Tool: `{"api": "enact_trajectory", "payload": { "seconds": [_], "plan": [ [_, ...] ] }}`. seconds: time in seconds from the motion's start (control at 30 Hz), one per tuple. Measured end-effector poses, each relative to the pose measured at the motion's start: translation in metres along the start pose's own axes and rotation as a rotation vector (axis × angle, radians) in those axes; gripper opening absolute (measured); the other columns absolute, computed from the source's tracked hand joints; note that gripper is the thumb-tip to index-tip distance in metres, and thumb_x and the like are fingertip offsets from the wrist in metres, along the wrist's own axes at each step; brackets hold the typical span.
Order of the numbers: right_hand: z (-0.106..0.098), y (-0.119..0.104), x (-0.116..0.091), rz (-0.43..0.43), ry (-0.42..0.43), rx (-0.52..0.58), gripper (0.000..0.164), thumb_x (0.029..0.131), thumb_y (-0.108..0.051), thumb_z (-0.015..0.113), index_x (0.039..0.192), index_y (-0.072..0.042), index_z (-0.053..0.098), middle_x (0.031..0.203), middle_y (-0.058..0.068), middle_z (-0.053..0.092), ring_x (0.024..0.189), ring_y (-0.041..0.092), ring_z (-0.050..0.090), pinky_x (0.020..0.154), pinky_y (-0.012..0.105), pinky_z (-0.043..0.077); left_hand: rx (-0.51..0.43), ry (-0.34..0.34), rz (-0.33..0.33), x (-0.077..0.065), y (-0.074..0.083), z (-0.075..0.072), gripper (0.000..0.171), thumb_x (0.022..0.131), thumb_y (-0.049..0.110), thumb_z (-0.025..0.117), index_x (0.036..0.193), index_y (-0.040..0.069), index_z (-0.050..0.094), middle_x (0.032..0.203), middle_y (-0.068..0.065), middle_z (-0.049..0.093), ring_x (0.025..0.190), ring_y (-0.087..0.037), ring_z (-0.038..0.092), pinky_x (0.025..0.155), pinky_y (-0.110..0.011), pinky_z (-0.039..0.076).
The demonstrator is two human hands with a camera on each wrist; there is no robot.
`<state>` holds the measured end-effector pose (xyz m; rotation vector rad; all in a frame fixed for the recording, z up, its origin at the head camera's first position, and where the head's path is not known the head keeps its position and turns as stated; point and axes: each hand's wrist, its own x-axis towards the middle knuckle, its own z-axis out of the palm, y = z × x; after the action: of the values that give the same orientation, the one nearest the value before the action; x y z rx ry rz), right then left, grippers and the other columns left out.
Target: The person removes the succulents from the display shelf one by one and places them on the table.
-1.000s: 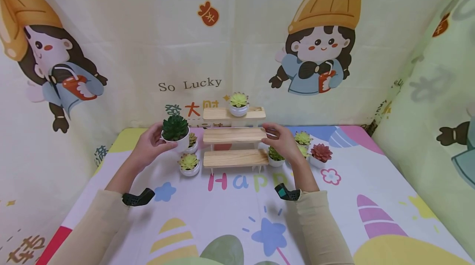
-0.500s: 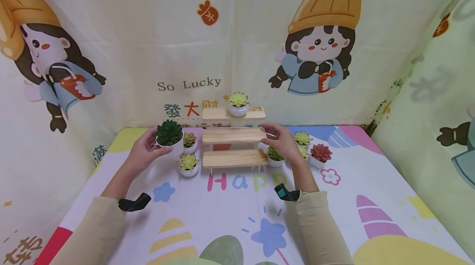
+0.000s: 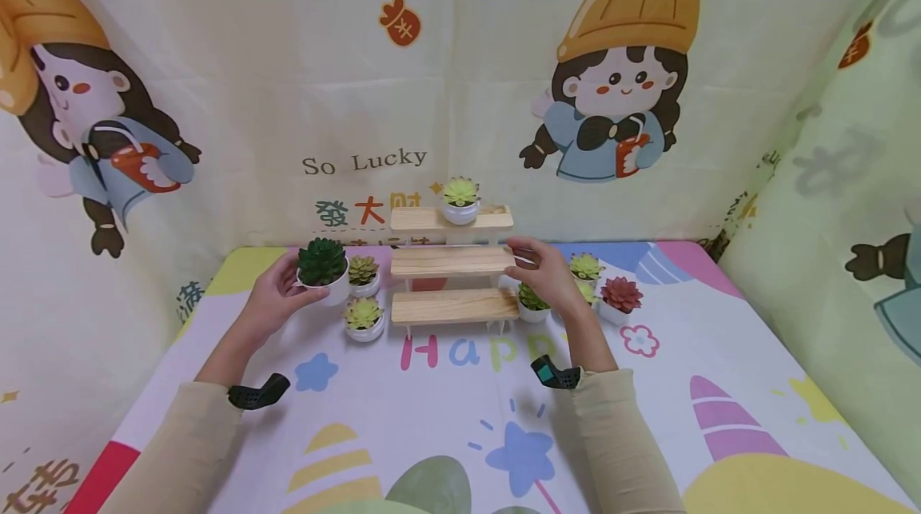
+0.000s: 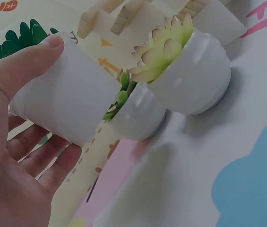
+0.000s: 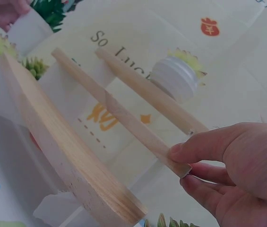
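Observation:
My left hand (image 3: pixel 276 296) grips the white pot of a dark green potted succulent (image 3: pixel 322 262), thumb on the near side and fingers behind. In the left wrist view this white pot (image 4: pixel 69 90) tilts beside two smaller potted succulents. At the right end of a three-tier wooden display stand (image 3: pixel 453 306), my right hand (image 3: pixel 544 272) pinches the middle shelf (image 5: pixel 124 113) between thumb and fingers. A pale green potted succulent (image 3: pixel 460 199) stands on the top shelf.
Left of the stand are a yellow-green potted succulent (image 3: pixel 363 317) and a smaller one (image 3: pixel 363 274) behind it. To the right stand a green potted succulent (image 3: pixel 532 302), pale green ones (image 3: pixel 586 266) and a red one (image 3: pixel 621 298). A printed cloth (image 3: pixel 432 418) covers the table.
My left hand has carried the dark green potted succulent left and downward, away from the stand. My right hand keeps its pinch on the middle shelf.

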<state>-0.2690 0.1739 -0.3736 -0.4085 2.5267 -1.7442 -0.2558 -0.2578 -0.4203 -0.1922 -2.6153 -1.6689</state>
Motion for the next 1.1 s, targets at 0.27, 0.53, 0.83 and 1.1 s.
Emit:
{"api": "enact_trajectory", "payload": {
  "seconds": [0.27,0.53,0.83,1.1],
  "plan": [
    [0.0,0.0,0.001,0.005,0.003,-0.008,0.051,0.091,-0.001,0.063,0.139,0.003,0.046,0.145,0.023,0.045,0.135,0.037,0.045,0.111,0.043,0.041,0.0,-0.012,-0.054,0.001,-0.009,-0.002,0.083,0.083,0.034,0.076,0.148,0.014,0.029,0.152,-0.013,0.038,0.14,-0.033,0.038,0.109,-0.036,0.037],
    [0.0,0.001,0.0,0.011,0.0,-0.008,0.052,0.091,-0.001,0.063,0.139,0.003,0.046,0.145,0.023,0.045,0.136,0.036,0.044,0.111,0.042,0.041,0.024,-0.036,-0.096,-0.001,-0.017,-0.003,0.09,0.08,0.041,0.077,0.15,0.014,0.026,0.156,-0.013,0.033,0.143,-0.034,0.032,0.111,-0.043,0.038],
    [0.0,0.022,0.011,0.005,0.007,0.008,0.053,0.09,-0.003,0.065,0.139,0.001,0.046,0.145,0.021,0.046,0.136,0.034,0.044,0.111,0.042,0.041,0.045,-0.053,-0.107,-0.003,-0.023,-0.003,0.091,0.081,0.042,0.076,0.149,0.012,0.025,0.157,-0.015,0.031,0.143,-0.037,0.032,0.111,-0.049,0.035],
    [0.0,0.032,0.015,-0.013,0.025,-0.008,0.051,0.09,-0.007,0.067,0.137,-0.005,0.05,0.143,0.015,0.05,0.134,0.029,0.048,0.11,0.038,0.043,0.06,-0.063,-0.114,-0.003,-0.029,-0.003,0.093,0.08,0.041,0.077,0.149,0.01,0.023,0.157,-0.02,0.028,0.144,-0.042,0.028,0.111,-0.054,0.033]
  ]
}}
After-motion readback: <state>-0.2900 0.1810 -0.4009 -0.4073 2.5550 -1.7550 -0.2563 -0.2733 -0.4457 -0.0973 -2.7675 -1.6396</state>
